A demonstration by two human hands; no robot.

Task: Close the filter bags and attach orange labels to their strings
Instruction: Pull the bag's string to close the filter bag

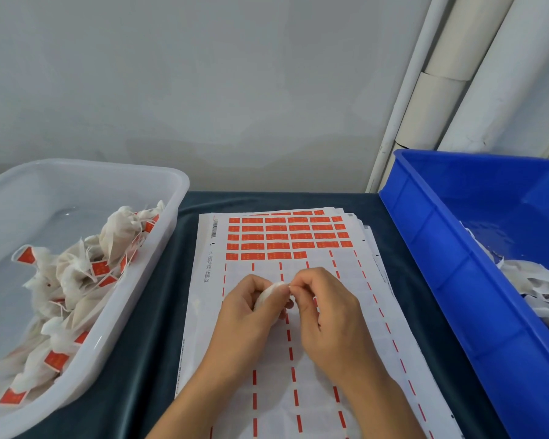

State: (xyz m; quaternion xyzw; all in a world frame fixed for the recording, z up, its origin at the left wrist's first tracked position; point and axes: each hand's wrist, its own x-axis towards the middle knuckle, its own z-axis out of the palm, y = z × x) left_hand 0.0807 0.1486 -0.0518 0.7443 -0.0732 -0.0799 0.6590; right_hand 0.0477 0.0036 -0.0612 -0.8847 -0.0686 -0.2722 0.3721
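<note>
Low in the centre of the frame, a small white filter bag is held above the label sheet. It is cupped in the curled fingers of the left hand, while its top is pinched between thumb and fingertips of the right hand. Whether a string is being drawn there cannot be told; it is too fine to be seen.

The bag is judged to be light, soft and easily crushed, its thin mesh liable to tear. It would best be supported loosely round the body and worked only at the gathered neck and the string.

Under the hands, rows already stripped of labels are shown as bare backing with red dashes. Further up the sheet, the remaining orange labels are seen in neat rows, thin and likely sticky, best lifted by a corner.

At the left of the frame, finished labelled bags are piled in a translucent tub. At the right, white bags or scraps are held in a blue crate.

Everything is carried on a desk covered in dark teal cloth. Beyond it a plain grey wall is seen, with white pipes in the upper right.
</note>
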